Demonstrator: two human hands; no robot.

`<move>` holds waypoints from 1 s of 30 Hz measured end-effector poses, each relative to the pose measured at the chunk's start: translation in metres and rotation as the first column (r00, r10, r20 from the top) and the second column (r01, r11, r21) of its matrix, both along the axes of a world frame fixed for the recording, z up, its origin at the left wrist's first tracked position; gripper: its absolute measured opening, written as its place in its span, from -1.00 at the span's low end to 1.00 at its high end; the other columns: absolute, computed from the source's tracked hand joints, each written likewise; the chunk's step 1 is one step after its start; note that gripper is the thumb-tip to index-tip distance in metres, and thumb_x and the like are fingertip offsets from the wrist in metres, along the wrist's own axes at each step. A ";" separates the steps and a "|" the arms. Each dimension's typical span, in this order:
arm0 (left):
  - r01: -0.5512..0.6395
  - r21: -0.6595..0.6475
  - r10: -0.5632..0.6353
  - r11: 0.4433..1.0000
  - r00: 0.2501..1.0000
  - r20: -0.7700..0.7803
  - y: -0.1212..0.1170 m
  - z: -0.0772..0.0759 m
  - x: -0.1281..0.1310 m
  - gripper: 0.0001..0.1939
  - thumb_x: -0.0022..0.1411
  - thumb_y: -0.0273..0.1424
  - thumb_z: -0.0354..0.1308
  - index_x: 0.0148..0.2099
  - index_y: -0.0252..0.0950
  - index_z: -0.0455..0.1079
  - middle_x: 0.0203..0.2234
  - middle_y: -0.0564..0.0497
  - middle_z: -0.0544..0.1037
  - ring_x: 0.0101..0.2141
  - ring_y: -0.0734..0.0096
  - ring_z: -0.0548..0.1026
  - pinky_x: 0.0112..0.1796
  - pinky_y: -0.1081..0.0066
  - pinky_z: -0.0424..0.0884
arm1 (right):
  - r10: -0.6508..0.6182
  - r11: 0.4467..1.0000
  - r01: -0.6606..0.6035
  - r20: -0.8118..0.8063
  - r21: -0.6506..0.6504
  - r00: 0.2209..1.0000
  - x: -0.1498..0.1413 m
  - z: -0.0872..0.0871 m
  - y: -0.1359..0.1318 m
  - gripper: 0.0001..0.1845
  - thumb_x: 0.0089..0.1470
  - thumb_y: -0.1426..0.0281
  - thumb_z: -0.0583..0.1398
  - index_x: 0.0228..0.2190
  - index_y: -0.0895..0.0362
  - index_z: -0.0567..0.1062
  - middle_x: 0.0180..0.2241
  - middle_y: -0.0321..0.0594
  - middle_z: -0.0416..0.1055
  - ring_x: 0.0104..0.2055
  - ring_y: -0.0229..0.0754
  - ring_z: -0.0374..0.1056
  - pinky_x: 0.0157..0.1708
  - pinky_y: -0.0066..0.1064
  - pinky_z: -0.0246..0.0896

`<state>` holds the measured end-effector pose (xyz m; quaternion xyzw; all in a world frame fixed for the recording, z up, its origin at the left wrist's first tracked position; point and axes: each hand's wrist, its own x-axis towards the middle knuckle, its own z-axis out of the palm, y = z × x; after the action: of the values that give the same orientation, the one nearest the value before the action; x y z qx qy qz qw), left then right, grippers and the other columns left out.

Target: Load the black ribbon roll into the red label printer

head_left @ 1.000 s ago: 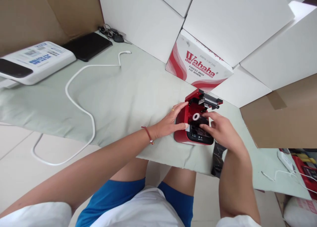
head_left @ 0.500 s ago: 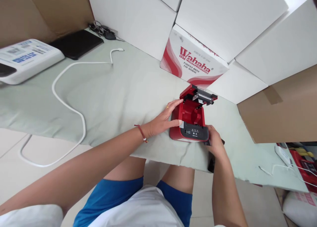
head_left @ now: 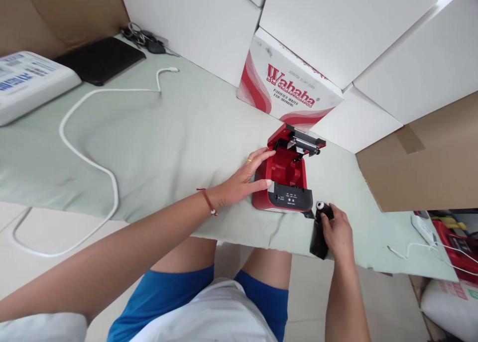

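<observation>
A red label printer (head_left: 282, 198) stands on the cloth with its lid (head_left: 297, 139) raised and its red inner compartment showing. My left hand (head_left: 251, 181) grips the printer's left side, thumb at the front panel and fingers near the hinge. To the right of the printer, my right hand (head_left: 338, 227) closes its thumb and fingers on a small black roll (head_left: 324, 209) with a pale core. Just below that roll lies a dark object (head_left: 318, 243) at the cloth's front edge, its kind unclear and partly behind the hand.
A Wahaha carton (head_left: 287, 88) stands behind the printer against white boxes. To the left lie a white cable (head_left: 87, 155), a black flat device (head_left: 100, 59), keys (head_left: 149, 41) and a white device (head_left: 33, 83). A cardboard box (head_left: 421, 153) is at the right.
My right hand has moved right, away from the printer's front corner, and the black roll's pale end now shows. My left hand stays on the printer. The view has shifted slightly.
</observation>
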<state>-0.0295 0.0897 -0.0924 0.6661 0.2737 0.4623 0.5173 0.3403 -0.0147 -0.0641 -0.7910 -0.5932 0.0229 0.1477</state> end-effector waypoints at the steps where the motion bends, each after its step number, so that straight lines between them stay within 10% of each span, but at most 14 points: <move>1: -0.002 -0.001 0.002 1.000 1.000 0.001 0.000 0.000 0.000 -0.19 0.43 0.13 0.22 0.59 0.17 0.11 0.62 0.00 -0.03 0.62 -0.17 -0.12 0.58 -0.22 -0.10 | 0.005 1.000 -0.005 0.000 -0.003 1.000 -0.002 0.000 0.002 -0.30 0.27 0.07 0.08 0.23 0.26 0.53 0.28 0.36 0.43 -0.11 0.11 0.54 0.12 0.19 0.44; 7: 0.001 -0.015 -0.002 1.000 1.000 -0.020 -0.004 0.010 -0.004 -0.18 0.43 0.14 0.22 0.59 0.10 0.11 0.62 -0.07 -0.02 0.62 -0.20 -0.11 0.58 -0.24 -0.12 | 0.181 0.971 -0.192 -0.085 -0.142 0.980 -0.001 0.063 -0.003 -0.51 0.22 0.01 0.26 0.00 0.05 0.69 -0.18 -0.09 0.68 -0.43 -0.06 0.45 -0.22 -0.09 0.55; 10: 0.030 -0.030 -0.031 0.999 0.999 -0.042 -0.005 0.017 -0.006 -0.17 0.43 0.14 0.22 0.59 0.06 0.10 0.62 -0.11 -0.06 0.62 -0.16 -0.13 0.58 -0.23 -0.14 | 0.356 0.873 -0.413 -0.238 -0.260 0.904 0.004 0.127 -0.024 -0.59 0.27 0.01 0.33 0.02 -0.07 0.71 -0.33 -0.20 0.67 -0.50 -0.11 0.42 -0.49 -0.29 0.44; 14: 0.036 -0.044 -0.038 0.998 0.998 -0.045 -0.005 0.019 -0.006 -0.16 0.43 0.15 0.22 0.59 0.02 0.10 0.62 -0.15 -0.08 0.63 -0.14 -0.15 0.58 -0.22 -0.15 | 0.595 0.666 -0.717 -0.431 -0.206 0.678 -0.011 0.186 -0.034 -0.69 0.27 0.12 0.38 0.01 -0.15 0.77 -0.12 -0.08 0.74 -0.21 0.03 0.66 -0.26 -0.27 0.59; 16: 0.027 -0.043 -0.029 0.999 0.999 -0.038 -0.005 0.018 -0.006 -0.17 0.43 0.14 0.23 0.58 0.04 0.11 0.62 -0.12 -0.06 0.63 -0.17 -0.15 0.58 -0.23 -0.15 | 0.626 0.637 -0.758 -0.478 -0.142 0.616 -0.033 0.188 -0.021 -0.68 0.27 0.09 0.37 0.00 -0.13 0.77 -0.18 -0.09 0.73 -0.23 0.03 0.65 -0.27 -0.25 0.58; 21: 0.023 -0.013 -0.024 1.000 0.999 -0.044 -0.006 0.017 -0.005 -0.19 0.45 0.11 0.22 0.58 0.01 0.11 0.61 -0.15 -0.04 0.63 -0.11 -0.11 0.59 -0.20 -0.17 | 0.460 0.857 -0.512 -0.354 -0.064 0.814 -0.107 0.145 0.036 -0.57 0.33 0.08 0.30 0.09 0.00 0.69 -0.32 -0.21 0.66 -0.44 -0.14 0.43 -0.38 -0.28 0.41; 30: 0.014 -0.011 -0.014 1.000 0.999 -0.032 -0.008 0.020 -0.005 -0.20 0.45 0.09 0.24 0.57 0.02 0.14 0.61 -0.16 0.01 0.62 -0.16 -0.09 0.58 -0.24 -0.12 | 0.505 0.829 -0.508 -0.079 -0.234 0.859 -0.154 0.117 0.102 -0.56 0.31 0.28 0.23 0.17 0.02 0.64 -0.04 -0.12 0.72 -0.09 0.04 0.62 -0.05 -0.15 0.46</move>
<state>-0.0344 0.0818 -0.0726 0.6727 0.2799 0.4465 0.5194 0.1859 0.0878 0.0530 -0.6173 -0.7731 0.1400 0.0410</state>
